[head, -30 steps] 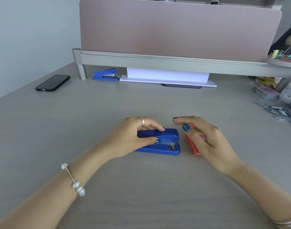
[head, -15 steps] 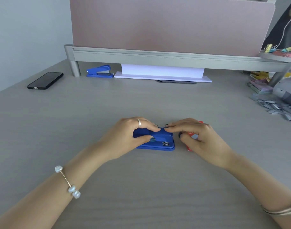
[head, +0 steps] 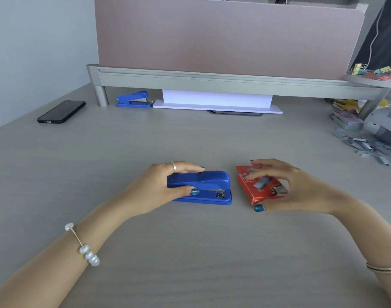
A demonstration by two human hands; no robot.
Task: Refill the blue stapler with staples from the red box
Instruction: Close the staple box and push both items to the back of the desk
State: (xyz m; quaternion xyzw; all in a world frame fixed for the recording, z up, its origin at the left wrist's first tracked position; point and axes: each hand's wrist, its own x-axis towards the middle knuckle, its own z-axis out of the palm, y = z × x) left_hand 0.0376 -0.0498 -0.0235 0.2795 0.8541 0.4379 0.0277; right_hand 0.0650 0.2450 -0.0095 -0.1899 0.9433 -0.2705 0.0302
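Blue stapler (head: 203, 187) lies flat on the desk (head: 190, 252), centre of view, closed, nose pointing right. Left hand (head: 161, 187) holds it at the rear: thumb on the near side, fingers curled over the far side and top. Ring on one finger; pearl bracelet (head: 85, 247) on that wrist.

Red box (head: 260, 185) lies flat on the desk just right of the stapler, a narrow gap between them. Right hand (head: 292, 187) arches over the box, fingers spread wide; thumb tip at the near-left corner, fingertips over the far edge. Cannot tell whether it grips the box or only hovers at it. Thin bangle (head: 383, 268) on the right wrist.

Farther back: second stapler (head: 134, 100), also blue, under the grey partition rail (head: 212, 80), beside a white paper stack (head: 216, 101). Black phone (head: 61, 111) at far left, face up. Loose staple strips (head: 368, 147) scattered at the right edge, near a grey device (head: 383, 127).
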